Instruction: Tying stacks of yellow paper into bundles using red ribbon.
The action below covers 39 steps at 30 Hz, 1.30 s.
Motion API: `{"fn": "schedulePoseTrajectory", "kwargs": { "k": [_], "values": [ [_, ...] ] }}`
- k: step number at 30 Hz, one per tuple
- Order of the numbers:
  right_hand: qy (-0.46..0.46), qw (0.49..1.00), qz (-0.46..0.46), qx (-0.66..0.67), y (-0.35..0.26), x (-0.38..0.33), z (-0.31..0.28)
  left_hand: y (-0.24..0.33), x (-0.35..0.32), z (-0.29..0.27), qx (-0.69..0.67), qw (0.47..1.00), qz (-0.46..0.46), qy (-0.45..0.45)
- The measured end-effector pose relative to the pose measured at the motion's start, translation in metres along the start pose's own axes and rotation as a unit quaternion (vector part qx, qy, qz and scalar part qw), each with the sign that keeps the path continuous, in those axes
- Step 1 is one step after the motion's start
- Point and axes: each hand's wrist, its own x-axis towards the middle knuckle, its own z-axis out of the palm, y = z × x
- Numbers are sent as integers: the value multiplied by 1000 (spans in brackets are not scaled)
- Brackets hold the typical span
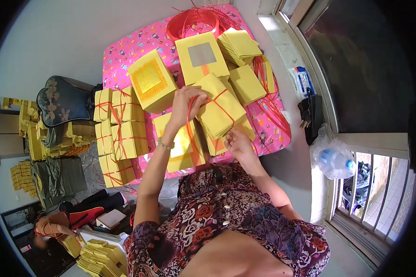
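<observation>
A tilted stack of yellow paper sheets (224, 116) sits in front of me, with red plastic string (223, 109) crossing over its top. My left hand (188, 104) is closed at the stack's left side, a strand of the string in its fingers and hanging below. At the near right corner of the stack, my right hand (239, 143) has its fingers curled together against the edge; what they pinch is hidden. Beneath and beside the stack lie more yellow papers, including a pile with a shiny gold square (182, 144) next to my left wrist.
A pink patterned cloth (164, 34) covers the table. Tied yellow bundles (125, 138) stand at its left; a pile with a silver square (202, 54) and a coil of red string (194, 23) lie at the back. A barred window (374, 194) and hanging plastic bag (335, 159) are on the right.
</observation>
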Motion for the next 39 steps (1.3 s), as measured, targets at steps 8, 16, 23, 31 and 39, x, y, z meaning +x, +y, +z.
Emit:
{"fn": "schedulePoseTrajectory", "kwargs": {
  "k": [8,16,23,31,39],
  "values": [
    [9,999,-12,-46,0,0,-4,-64,46,-19,-292,925,-242,-4],
    [34,994,-64,-78,4,13,-7,-82,73,16,-51,941,-289,-171],
    [53,990,-89,-91,15,7,4,-94,62,13,-232,884,-329,-238],
    [22,899,-346,-268,-14,-25,21,-27,42,-36,-474,801,-349,-110],
    [-92,771,-541,-322,-49,-11,25,-33,-22,17,-516,804,-291,60]
  ]
}}
